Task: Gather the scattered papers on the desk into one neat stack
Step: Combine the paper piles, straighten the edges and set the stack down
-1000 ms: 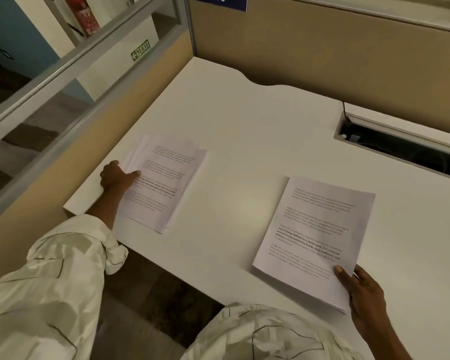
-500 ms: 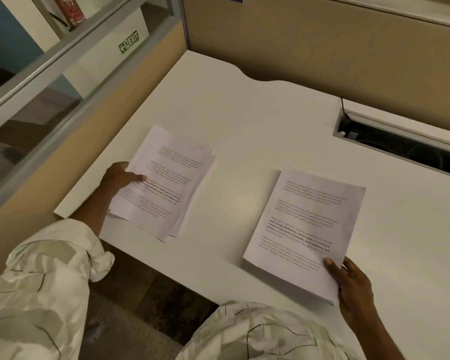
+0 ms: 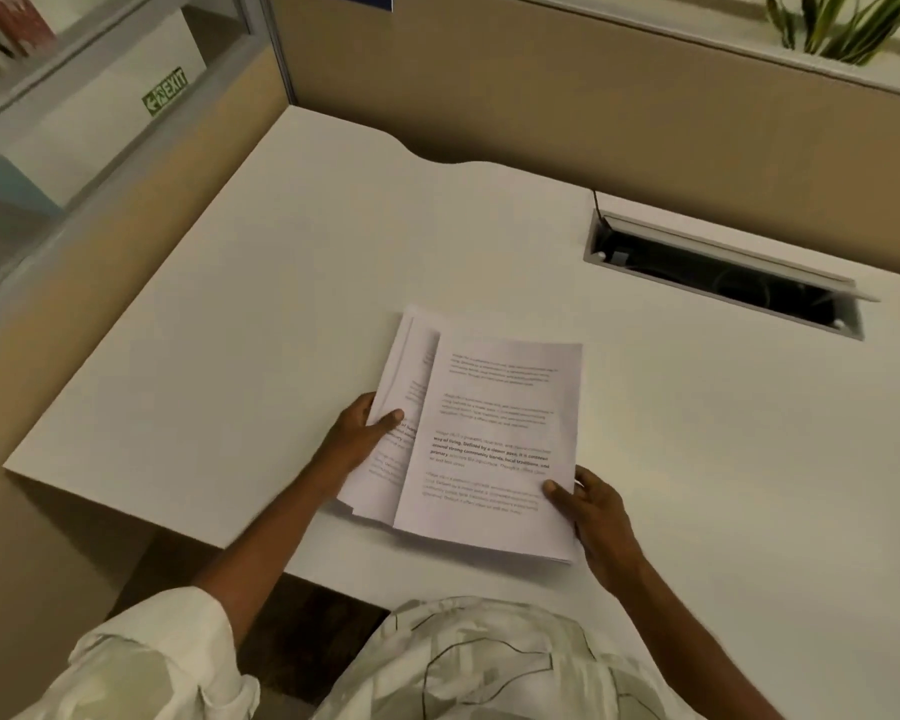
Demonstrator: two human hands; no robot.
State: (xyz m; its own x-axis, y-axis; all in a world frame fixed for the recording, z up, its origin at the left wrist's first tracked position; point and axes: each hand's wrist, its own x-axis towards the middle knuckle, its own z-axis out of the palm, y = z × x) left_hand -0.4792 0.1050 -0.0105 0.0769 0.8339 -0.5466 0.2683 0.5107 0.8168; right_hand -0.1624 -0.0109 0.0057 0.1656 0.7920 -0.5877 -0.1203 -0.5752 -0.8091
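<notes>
Two bundles of printed white papers now overlap near the front edge of the white desk (image 3: 261,314). The right bundle (image 3: 494,444) lies on top and covers most of the left bundle (image 3: 401,407), whose left strip sticks out beneath it. My left hand (image 3: 359,433) grips the left bundle at its left edge, thumb on top. My right hand (image 3: 588,506) holds the right bundle at its lower right corner, thumb pressed on the page. The sheets' edges are not aligned.
An open cable slot (image 3: 723,272) with a thin black cable is cut into the desk at the back right. Beige partition walls (image 3: 541,90) close the back and left sides. A green plant (image 3: 832,23) stands beyond the back partition.
My left hand has slid its bundle to the right across the desk until it lies under the right bundle. My right hand has kept its grip on its corner.
</notes>
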